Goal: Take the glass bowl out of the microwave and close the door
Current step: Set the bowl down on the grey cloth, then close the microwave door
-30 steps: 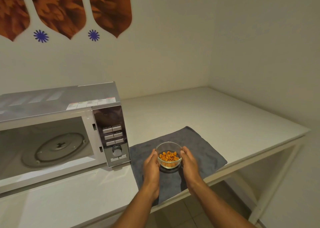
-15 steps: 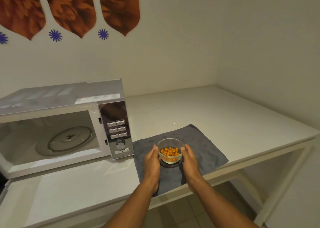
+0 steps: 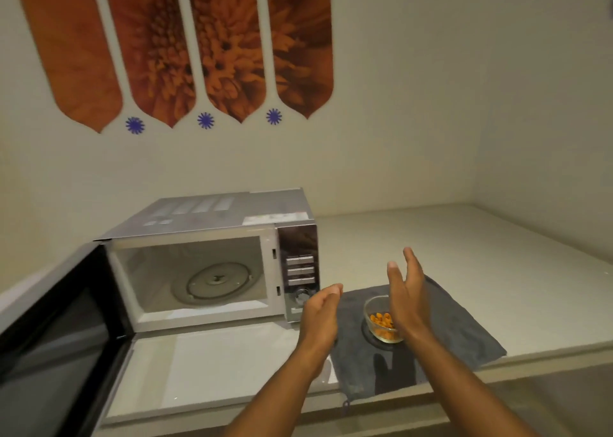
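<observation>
The glass bowl (image 3: 378,320) holds orange pieces and stands on a grey cloth (image 3: 457,330) right of the microwave (image 3: 212,217). My right hand (image 3: 406,290) hovers above the bowl, fingers spread, holding nothing. My left hand (image 3: 320,314) is lifted beside the microwave's control panel (image 3: 300,270), fingers loosely curled and empty. The microwave's cavity is open, showing a bare turntable (image 3: 215,282). Its dark door (image 3: 56,337) swings out to the left toward me.
A white counter (image 3: 464,247) runs into the corner of two pale walls, with its front edge just below the cloth. Orange flower panels (image 3: 185,45) hang on the wall above the microwave.
Both hands let go of the bowl and rose above it, the left drifting toward the microwave. My view swung left and up, bringing the open door into sight.
</observation>
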The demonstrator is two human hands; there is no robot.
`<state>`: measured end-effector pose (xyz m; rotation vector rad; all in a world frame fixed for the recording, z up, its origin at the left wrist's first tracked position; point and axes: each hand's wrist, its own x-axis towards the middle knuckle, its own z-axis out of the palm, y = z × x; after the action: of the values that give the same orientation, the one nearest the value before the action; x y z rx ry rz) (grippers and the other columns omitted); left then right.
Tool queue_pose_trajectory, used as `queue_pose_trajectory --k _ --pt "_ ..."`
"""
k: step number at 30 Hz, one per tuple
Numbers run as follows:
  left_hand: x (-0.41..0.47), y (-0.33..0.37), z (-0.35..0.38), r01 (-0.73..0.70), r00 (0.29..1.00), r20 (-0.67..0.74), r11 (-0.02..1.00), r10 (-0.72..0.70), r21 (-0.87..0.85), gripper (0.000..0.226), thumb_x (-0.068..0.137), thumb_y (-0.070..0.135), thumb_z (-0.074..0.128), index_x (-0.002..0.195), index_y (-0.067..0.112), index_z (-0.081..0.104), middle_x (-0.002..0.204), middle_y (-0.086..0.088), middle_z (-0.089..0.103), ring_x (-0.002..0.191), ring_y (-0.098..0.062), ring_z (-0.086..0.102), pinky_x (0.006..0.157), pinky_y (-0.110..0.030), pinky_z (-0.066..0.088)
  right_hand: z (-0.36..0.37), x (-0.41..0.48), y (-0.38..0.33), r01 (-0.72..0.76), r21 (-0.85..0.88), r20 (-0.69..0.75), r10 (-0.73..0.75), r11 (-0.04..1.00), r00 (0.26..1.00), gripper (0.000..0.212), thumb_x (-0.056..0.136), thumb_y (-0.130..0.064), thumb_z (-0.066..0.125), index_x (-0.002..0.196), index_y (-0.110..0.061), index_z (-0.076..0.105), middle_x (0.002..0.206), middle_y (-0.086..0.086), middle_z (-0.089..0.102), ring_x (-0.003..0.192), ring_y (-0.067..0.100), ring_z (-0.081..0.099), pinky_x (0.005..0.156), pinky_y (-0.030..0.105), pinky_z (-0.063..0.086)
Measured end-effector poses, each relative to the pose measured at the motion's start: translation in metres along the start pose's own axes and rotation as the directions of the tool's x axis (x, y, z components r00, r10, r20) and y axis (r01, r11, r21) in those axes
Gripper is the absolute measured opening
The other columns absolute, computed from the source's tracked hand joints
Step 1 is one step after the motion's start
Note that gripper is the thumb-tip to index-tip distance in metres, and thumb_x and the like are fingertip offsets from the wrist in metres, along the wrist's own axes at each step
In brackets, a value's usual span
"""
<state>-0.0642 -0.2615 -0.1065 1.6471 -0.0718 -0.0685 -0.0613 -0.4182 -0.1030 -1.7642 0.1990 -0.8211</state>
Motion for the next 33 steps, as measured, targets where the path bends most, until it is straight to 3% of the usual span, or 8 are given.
queue_pose_trajectory --k 2,6,9,11,16,21,28,33 --pt "-0.011 0.017 -0.022 -0.066 0.998 -0.021 0.998 0.066 0.025 0.032 0.109 0.039 0.051 0.129 0.027 0.073 0.125 0.011 0.074 0.122 -0.011 0.067 0.099 -0.023 0.051 0.019 -0.001 -0.031 0.091 -0.013 0.025 -0.091 0.996 0.996 0.067 0.097 -0.049 0.038 0.156 -0.02 0.026 0.163 0.001 0.028 0.149 0.02 0.027 0.114 0.035 0.025" --pt "-0.026 0.048 -0.073 -0.186 0.973 -0.119 0.976 0.199 0.114 0.025 0.11 0.036 0.05 0.111 0.031 0.075 0.107 0.007 0.078 0.104 -0.015 0.074 0.086 -0.024 0.06 0.059 -0.005 -0.076 0.286 -0.081 0.12 -0.275 0.955 0.954 0.065 0.099 -0.045 0.038 0.156 -0.016 0.025 0.163 0.004 0.028 0.15 0.02 0.026 0.119 0.035 0.024" --pt "-0.046 0.072 -0.112 -0.26 0.94 -0.173 0.944 0.295 0.202 0.027 0.11 0.03 0.051 0.125 0.028 0.073 0.111 0.011 0.076 0.1 -0.001 0.07 0.089 -0.024 0.058 0.093 -0.01 -0.099 0.404 -0.132 0.207 -0.373 0.905 0.904 0.064 0.102 -0.042 0.04 0.157 -0.016 0.023 0.165 0.005 0.024 0.15 0.021 0.024 0.12 0.037 0.023" --pt "-0.058 0.087 -0.136 -0.291 0.912 -0.203 0.91 0.357 0.295 0.035 0.109 0.029 0.053 0.138 0.021 0.071 0.127 0.009 0.073 0.111 -0.005 0.067 0.101 -0.027 0.054 0.116 -0.012 -0.111 0.478 -0.177 0.279 -0.422 0.86 0.863 0.063 0.102 -0.036 0.042 0.157 -0.016 0.021 0.165 0.006 0.022 0.151 0.022 0.021 0.121 0.043 0.022" --pt "-0.092 0.121 -0.187 -0.264 0.859 -0.264 0.821 0.439 0.506 0.045 0.106 0.03 0.055 0.148 0.017 0.063 0.152 -0.001 0.064 0.142 -0.017 0.057 0.122 -0.039 0.044 0.165 -0.009 -0.122 0.59 -0.376 0.455 -0.412 0.715 0.789 0.072 0.093 -0.025 0.05 0.157 -0.01 0.02 0.165 0.009 0.021 0.152 0.024 0.018 0.123 0.043 0.019" --pt "-0.133 0.14 -0.225 -0.207 0.816 -0.271 0.696 0.511 0.688 0.049 0.108 0.031 0.053 0.155 0.017 0.055 0.162 0.0 0.055 0.152 -0.017 0.047 0.127 -0.039 0.036 0.19 -0.001 -0.126 0.674 -0.464 0.582 -0.376 0.576 0.721 0.069 0.09 -0.029 0.054 0.15 -0.007 0.029 0.157 0.017 0.035 0.143 0.032 0.034 0.119 0.047 0.028" --pt "-0.167 0.163 -0.278 -0.065 0.822 -0.269 0.552 0.503 0.831 0.048 0.108 0.031 0.052 0.152 0.013 0.059 0.156 -0.006 0.062 0.146 -0.023 0.056 0.12 -0.035 0.041 0.196 0.016 -0.118 0.732 -0.546 0.648 -0.348 0.408 0.677 0.058 0.094 -0.047 0.045 0.138 -0.009 0.043 0.141 0.015 0.051 0.127 0.03 0.048 0.11 0.047 0.037" --pt "-0.178 0.162 -0.323 0.051 0.86 -0.295 0.505 0.417 0.862 0.044 0.11 0.036 0.048 0.123 0.006 0.077 0.128 -0.013 0.078 0.116 -0.031 0.073 0.093 -0.032 0.05 0.195 0.016 -0.115 0.753 -0.562 0.672 -0.343 0.341 0.657 0.062 0.095 -0.046 0.043 0.143 -0.008 0.04 0.147 0.015 0.047 0.133 0.031 0.045 0.115 0.047 0.032"
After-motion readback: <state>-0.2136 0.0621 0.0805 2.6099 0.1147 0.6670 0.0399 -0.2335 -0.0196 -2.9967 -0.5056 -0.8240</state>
